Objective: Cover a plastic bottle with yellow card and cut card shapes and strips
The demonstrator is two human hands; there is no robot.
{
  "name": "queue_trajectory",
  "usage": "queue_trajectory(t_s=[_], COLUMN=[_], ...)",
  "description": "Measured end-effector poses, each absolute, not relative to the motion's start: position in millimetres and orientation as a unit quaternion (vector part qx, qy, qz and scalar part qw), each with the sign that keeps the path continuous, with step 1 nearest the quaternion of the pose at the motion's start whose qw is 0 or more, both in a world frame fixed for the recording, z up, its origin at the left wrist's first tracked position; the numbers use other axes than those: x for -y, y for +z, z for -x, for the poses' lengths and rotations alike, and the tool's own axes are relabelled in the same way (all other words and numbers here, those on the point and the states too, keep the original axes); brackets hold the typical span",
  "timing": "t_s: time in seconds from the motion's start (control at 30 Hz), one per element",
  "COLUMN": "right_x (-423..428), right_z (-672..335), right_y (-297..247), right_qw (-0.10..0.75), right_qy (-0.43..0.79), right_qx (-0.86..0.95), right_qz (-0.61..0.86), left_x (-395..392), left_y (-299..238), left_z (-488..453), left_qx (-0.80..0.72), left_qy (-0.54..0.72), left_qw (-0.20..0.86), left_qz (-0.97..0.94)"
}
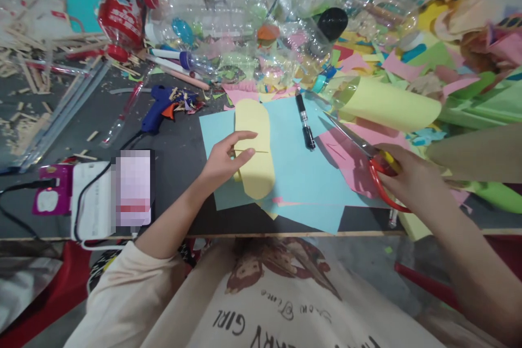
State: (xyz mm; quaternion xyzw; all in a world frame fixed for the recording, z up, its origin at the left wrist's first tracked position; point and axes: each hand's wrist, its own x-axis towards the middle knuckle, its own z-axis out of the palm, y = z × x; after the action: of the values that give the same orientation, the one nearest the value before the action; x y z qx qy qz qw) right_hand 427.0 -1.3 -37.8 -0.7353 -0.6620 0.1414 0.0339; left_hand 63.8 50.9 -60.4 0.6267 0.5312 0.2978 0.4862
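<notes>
A yellow paper cutout with rounded ends (256, 174) lies over light blue paper, a dark line running across its middle. My left hand (224, 163) holds it at its left edge, thumb and forefinger on top; the other fingers are mostly hidden. My right hand (411, 174) grips the red and yellow handles of a pair of scissors (359, 144), whose blades point up and left over pink paper (346, 166). Between the hands, a black marker (305, 122) rests on the light blue paper (314, 185).
A blue glue gun (157, 109) lies to the left, above a phone (134, 187) and a white power bank (89, 201). Clear plastic bottles (236, 16) and paper scraps crowd the back. Rolled yellow paper (391, 103) sits at right; wooden sticks (28, 43) are scattered far left.
</notes>
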Motion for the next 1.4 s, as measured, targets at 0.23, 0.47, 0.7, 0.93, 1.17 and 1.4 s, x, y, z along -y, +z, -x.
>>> queue_trajectory(t_s=[0.23,0.47,0.7,0.93,1.17,1.4], right_x=[6,6,15,15,12,12], right_z=[-426,-381,-323,-301,-300,-290], right_y=[-33,-20,-64,-78,-69,-58], right_qw=[0.029,0.15,0.113,0.06,0.127,0.149], right_qy=[0.161,0.053,0.207,0.208,0.262,0.317], right_qx=[0.699,0.727,0.865,0.882,0.83,0.752], right_qz=[0.696,0.668,0.442,0.418,0.475,0.559], left_x=[-52,-59,-47,-3,12,6], left_y=[-65,-75,-61,-56,-52,-56], left_z=[-62,-57,-33,3,27,24], left_qx=[-0.563,-0.556,-0.574,-0.689,-0.746,-0.749], left_qy=[0.326,0.375,0.401,0.465,0.502,0.498], left_qw=[0.416,0.365,0.325,0.283,0.193,0.184], left_qz=[-0.636,-0.646,-0.635,-0.478,-0.393,-0.396])
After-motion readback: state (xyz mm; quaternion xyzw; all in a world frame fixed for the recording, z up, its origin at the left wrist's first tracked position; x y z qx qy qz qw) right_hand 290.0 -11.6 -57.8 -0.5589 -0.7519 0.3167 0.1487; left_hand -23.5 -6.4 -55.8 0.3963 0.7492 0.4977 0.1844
